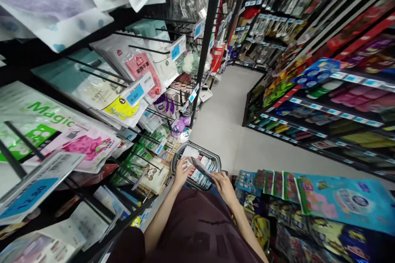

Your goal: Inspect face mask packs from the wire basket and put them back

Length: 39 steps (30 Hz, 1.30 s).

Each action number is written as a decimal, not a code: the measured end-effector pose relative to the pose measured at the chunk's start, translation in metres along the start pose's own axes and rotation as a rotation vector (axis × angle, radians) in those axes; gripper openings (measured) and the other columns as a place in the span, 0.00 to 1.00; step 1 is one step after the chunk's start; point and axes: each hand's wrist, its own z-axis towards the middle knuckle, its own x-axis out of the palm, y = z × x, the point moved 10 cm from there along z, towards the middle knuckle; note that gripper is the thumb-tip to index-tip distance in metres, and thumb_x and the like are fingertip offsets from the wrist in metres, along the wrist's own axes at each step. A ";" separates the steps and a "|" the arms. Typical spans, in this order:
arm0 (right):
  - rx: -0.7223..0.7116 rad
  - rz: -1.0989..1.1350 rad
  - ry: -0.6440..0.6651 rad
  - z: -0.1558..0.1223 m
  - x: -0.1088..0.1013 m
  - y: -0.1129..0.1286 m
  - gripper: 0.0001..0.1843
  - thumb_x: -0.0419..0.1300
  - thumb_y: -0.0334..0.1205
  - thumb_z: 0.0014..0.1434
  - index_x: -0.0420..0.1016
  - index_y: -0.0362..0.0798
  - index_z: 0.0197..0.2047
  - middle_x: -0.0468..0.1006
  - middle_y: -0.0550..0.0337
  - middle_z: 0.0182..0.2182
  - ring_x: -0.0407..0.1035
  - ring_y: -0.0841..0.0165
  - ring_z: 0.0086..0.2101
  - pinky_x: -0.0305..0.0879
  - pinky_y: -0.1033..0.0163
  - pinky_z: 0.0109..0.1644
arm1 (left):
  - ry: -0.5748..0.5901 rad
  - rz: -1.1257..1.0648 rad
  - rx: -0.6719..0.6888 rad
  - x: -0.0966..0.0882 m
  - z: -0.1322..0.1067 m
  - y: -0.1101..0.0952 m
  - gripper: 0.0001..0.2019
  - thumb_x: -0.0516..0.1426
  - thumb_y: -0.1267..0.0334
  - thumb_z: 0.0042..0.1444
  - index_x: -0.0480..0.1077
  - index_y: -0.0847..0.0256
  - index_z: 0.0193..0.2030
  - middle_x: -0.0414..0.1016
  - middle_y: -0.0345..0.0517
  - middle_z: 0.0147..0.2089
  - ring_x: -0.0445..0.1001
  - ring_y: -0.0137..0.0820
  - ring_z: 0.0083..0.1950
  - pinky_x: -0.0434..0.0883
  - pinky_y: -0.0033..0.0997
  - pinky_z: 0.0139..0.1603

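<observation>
A dark shopping basket [217,157] sits low in front of my body, with several white packets [202,181] in it. Above it, a thin dark grey flat item [200,167] slants between my hands; its kind is unclear. My left hand [183,170] pinches its upper left end, where something pale also shows by the fingers. At the lower right end, the fingers of my right hand [222,184] close on the same item. Both hands are over the basket's near half and partly cover its contents.
On the left, a rack holds hanging packets [132,68] on metal hooks [148,37] with price tags [135,94]. Blue bags [348,201] fill a display at lower right. Stocked shelves [336,111] stand to the right. A grey floor aisle [228,102] runs ahead.
</observation>
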 end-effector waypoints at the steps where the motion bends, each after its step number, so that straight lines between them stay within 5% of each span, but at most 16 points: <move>1: -0.010 0.023 0.027 -0.001 0.004 0.001 0.21 0.47 0.46 0.70 0.76 0.53 0.57 0.77 0.53 0.52 0.66 0.56 0.49 0.65 0.48 0.55 | 0.010 0.073 0.034 -0.003 0.000 0.001 0.21 0.64 0.61 0.50 0.73 0.59 0.53 0.67 0.57 0.62 0.68 0.44 0.62 0.69 0.45 0.58; 4: -0.024 0.095 0.115 -0.001 0.012 0.002 0.22 0.47 0.48 0.70 0.76 0.53 0.58 0.78 0.50 0.49 0.68 0.56 0.47 0.66 0.50 0.54 | 0.066 0.155 0.090 -0.010 -0.001 0.006 0.24 0.64 0.62 0.50 0.72 0.58 0.56 0.68 0.55 0.62 0.65 0.43 0.65 0.63 0.46 0.63; 7: 0.010 0.146 0.173 0.002 0.018 -0.007 0.24 0.46 0.51 0.70 0.76 0.52 0.58 0.79 0.50 0.46 0.69 0.56 0.46 0.66 0.51 0.54 | 0.126 0.038 0.022 -0.015 -0.001 0.017 0.28 0.65 0.59 0.50 0.68 0.61 0.58 0.74 0.53 0.55 0.72 0.40 0.57 0.66 0.40 0.58; 12: 0.093 0.164 0.253 0.001 0.048 -0.038 0.27 0.47 0.56 0.67 0.81 0.48 0.49 0.80 0.48 0.47 0.69 0.52 0.49 0.62 0.47 0.58 | 0.182 0.048 -0.040 -0.015 -0.002 0.022 0.17 0.63 0.52 0.51 0.74 0.66 0.37 0.75 0.45 0.32 0.72 0.32 0.33 0.68 0.29 0.37; 16: 0.158 0.233 0.078 0.001 0.053 -0.047 0.27 0.58 0.58 0.59 0.79 0.46 0.51 0.76 0.45 0.54 0.66 0.50 0.56 0.58 0.46 0.63 | 0.248 0.070 -0.025 0.004 -0.007 0.018 0.15 0.63 0.52 0.50 0.74 0.64 0.34 0.74 0.44 0.31 0.70 0.32 0.34 0.67 0.28 0.37; 21: 0.235 0.423 -0.172 0.003 0.034 -0.044 0.25 0.61 0.58 0.58 0.79 0.44 0.45 0.79 0.48 0.44 0.71 0.55 0.46 0.66 0.54 0.51 | 0.300 0.053 -0.012 0.025 -0.014 0.014 0.14 0.60 0.54 0.54 0.72 0.64 0.39 0.75 0.45 0.34 0.72 0.33 0.36 0.68 0.29 0.38; 27: 0.273 0.467 -0.231 0.004 0.017 -0.039 0.27 0.61 0.63 0.55 0.76 0.44 0.32 0.76 0.54 0.30 0.67 0.62 0.32 0.63 0.59 0.40 | 0.353 -0.011 -0.037 0.034 -0.017 0.008 0.26 0.66 0.54 0.50 0.71 0.65 0.53 0.79 0.50 0.42 0.76 0.37 0.43 0.70 0.32 0.45; 31: 0.349 0.584 -0.183 0.004 0.030 -0.042 0.31 0.62 0.68 0.50 0.73 0.45 0.26 0.73 0.58 0.24 0.65 0.65 0.27 0.63 0.61 0.33 | 0.396 -0.017 -0.099 0.043 -0.020 0.021 0.21 0.64 0.50 0.51 0.78 0.68 0.42 0.81 0.54 0.41 0.78 0.42 0.43 0.72 0.39 0.47; 35: 0.458 0.731 -0.068 0.000 0.060 -0.057 0.31 0.64 0.69 0.45 0.75 0.46 0.30 0.77 0.54 0.26 0.71 0.60 0.29 0.67 0.58 0.32 | 0.260 0.031 -0.089 0.024 -0.013 0.033 0.20 0.64 0.49 0.50 0.80 0.67 0.39 0.82 0.55 0.41 0.78 0.46 0.45 0.72 0.44 0.50; 39: 0.548 0.789 0.034 -0.010 0.081 -0.076 0.30 0.63 0.68 0.44 0.76 0.48 0.35 0.81 0.48 0.35 0.75 0.56 0.32 0.70 0.55 0.34 | -0.034 0.045 -0.075 -0.032 0.001 0.036 0.25 0.63 0.44 0.50 0.79 0.68 0.39 0.81 0.60 0.42 0.78 0.47 0.45 0.72 0.45 0.49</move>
